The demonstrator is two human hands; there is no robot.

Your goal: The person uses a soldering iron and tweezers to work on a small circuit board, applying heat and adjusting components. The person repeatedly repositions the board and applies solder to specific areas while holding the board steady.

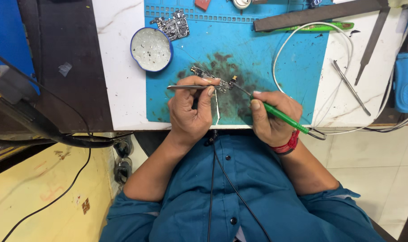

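My left hand [190, 110] grips metal tweezers [183, 87] whose tips press on a small circuit board [210, 78] lying on the blue work mat [257, 58]. My right hand [271, 114] holds a green-handled soldering iron [284, 117] like a pen. Its dark tip reaches up and left to the right end of the small board. A thin strand of solder wire [217, 107] runs down from the board between my hands.
A round blue tin of flux [151, 49] and a second, larger circuit board [172, 26] lie at the mat's upper left. A white cable [302, 33], loose tweezers [350, 87], a dark metal bar [316, 15] and a blue device [405, 80] sit to the right.
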